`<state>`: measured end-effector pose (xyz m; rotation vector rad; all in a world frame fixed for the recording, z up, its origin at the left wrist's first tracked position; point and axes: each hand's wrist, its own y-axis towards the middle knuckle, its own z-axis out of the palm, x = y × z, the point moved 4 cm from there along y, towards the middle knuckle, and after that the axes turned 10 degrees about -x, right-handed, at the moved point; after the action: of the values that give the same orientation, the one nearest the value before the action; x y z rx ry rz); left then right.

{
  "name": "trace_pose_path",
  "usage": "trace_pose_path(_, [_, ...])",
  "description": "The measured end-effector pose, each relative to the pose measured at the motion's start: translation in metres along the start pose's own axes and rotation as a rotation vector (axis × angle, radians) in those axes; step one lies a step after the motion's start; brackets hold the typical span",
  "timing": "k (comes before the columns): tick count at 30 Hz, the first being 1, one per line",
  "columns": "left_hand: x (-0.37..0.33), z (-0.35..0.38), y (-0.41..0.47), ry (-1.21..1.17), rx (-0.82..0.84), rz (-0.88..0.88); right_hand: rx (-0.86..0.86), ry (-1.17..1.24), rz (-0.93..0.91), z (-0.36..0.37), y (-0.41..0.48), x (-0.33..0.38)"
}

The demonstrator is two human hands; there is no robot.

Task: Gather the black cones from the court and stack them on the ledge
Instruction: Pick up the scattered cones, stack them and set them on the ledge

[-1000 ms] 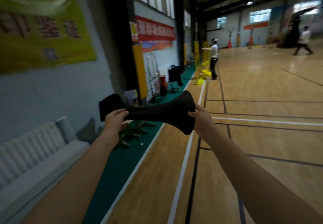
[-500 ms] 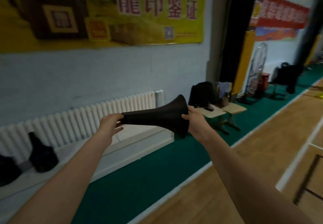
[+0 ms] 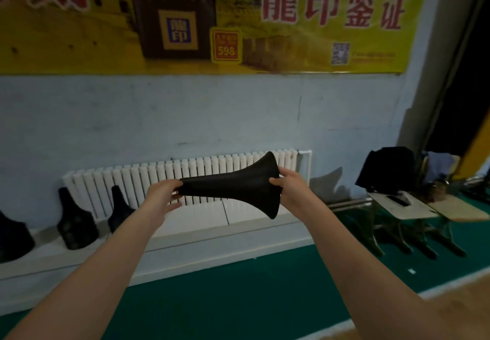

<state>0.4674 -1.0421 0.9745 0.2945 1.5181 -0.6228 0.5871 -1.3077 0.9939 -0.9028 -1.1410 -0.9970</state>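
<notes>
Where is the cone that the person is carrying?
In the head view's middle, the black cone lies sideways between the left hand and right hand, before the white radiator.

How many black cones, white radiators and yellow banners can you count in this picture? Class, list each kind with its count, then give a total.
Black cones: 4 (the held cone between the left hand and right hand, plus three ledge cones, the leftmost cut by the frame edge)
White radiator: 1
Yellow banner: 1
Total: 6
</notes>
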Motion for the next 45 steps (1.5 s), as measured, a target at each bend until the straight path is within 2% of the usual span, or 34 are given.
trace_pose_path(7, [-0.005, 0.028, 0.06, 0.021, -0.063, -0.01, 0.127, 0.012, 0.018, 0.019, 0.087, 0.006])
trace_pose_path(16, [-0.012, 0.046, 0.167, 0.018, -0.087, -0.02, 0.152, -0.028, 0.037, 0.068, 0.179, -0.003])
trace_pose_path(25, [-0.045, -0.001, 0.334, -0.002, -0.068, -0.034, 0.124, -0.023, 0.03, 0.21, 0.281, -0.012])
trace_pose_path(30, [-0.06, -0.04, 0.421, 0.002, -0.084, -0.042, 0.081, 0.028, 0.1, 0.3, 0.334, -0.028])
trace_pose_path(36, [-0.049, -0.112, 0.501, -0.007, -0.204, -0.123, 0.207, 0.007, 0.163, 0.41, 0.396, -0.078])
trace_pose_path(42, [-0.044, -0.182, 0.575, -0.003, -0.346, -0.169, 0.332, -0.261, 0.193, 0.512, 0.463, -0.132])
trace_pose_path(45, [-0.054, -0.205, 0.619, 0.01, -0.402, -0.136, 0.387, -0.368, 0.224, 0.554, 0.501, -0.156])
